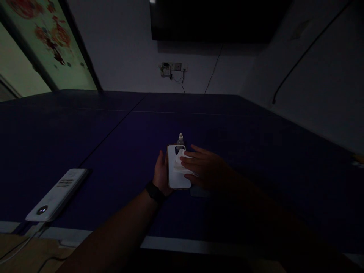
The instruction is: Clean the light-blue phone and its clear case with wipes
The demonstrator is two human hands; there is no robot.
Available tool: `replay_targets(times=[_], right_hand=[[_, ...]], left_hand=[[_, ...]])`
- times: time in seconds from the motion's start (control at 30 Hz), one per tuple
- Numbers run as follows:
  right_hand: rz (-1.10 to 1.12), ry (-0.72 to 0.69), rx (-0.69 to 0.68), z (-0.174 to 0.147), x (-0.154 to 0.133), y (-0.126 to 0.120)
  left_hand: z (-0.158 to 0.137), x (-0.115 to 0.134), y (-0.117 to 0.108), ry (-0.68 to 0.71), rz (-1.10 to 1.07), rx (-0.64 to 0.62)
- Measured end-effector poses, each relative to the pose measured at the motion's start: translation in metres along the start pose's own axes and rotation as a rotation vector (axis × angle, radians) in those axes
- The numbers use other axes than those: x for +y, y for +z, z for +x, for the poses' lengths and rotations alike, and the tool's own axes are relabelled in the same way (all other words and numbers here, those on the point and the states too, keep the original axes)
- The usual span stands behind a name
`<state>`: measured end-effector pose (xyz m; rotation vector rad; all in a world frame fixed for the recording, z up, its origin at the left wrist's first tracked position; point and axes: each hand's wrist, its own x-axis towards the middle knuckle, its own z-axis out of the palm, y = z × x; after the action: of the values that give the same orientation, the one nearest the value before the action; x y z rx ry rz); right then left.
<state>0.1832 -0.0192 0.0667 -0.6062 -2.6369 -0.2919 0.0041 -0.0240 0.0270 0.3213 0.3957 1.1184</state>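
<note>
My left hand [161,173], with a dark watch on its wrist, holds a white phone case [178,182] with a brownish edge and a camera cutout near its top. Whether a phone sits inside it I cannot tell. My right hand [200,165] presses a folded white wipe [179,161] against the back of the case, fingers stretched across it. Just behind the case stands a small clear bottle with a white cap [180,137], its lower part hidden. Under my right hand lies a dark, flat, rounded slab [200,192], partly covered.
A white power bank [58,195] with a cable plugged in lies on the blue table [113,151] at the left. Cables [21,246] run below the near edge. At the far wall are sockets [173,67], hanging cords and a dark screen [210,21]. The room is dim.
</note>
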Motion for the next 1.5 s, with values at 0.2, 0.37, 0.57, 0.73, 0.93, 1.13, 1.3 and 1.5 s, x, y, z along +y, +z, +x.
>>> replay_targets(times=[0.2,0.37,0.57,0.73,0.93,1.13,1.3,1.5], right_hand=[[0.063,-0.054,0.025,-0.010,0.003,0.013],[0.020,0.032,0.123,-0.018,0.005,0.021],[0.026,0.078,0.141,-0.025,-0.003,0.026],[0.021,0.072,0.079,-0.023,-0.011,0.034],[0.067,0.104,0.122,-0.026,-0.005,0.029],[0.005,0.090,0.097,-0.021,-0.005,0.022],[-0.044,0.139,0.163,-0.019,-0.008,0.021],[0.030,0.038,0.171,-0.020,-0.008,0.020]], left_hand=[[0.003,0.000,-0.002,-0.022,-0.035,0.061],[0.008,0.008,0.002,-0.175,0.016,0.024],[0.009,0.001,-0.011,-0.223,-0.105,0.045],[0.001,-0.006,-0.011,-0.237,-0.228,0.042],[0.001,-0.012,-0.012,-0.172,-0.109,-0.013],[0.005,-0.010,-0.018,-0.188,-0.078,-0.043],[0.002,-0.007,-0.015,-0.225,-0.111,-0.013],[-0.002,-0.004,-0.015,-0.226,-0.125,0.014]])
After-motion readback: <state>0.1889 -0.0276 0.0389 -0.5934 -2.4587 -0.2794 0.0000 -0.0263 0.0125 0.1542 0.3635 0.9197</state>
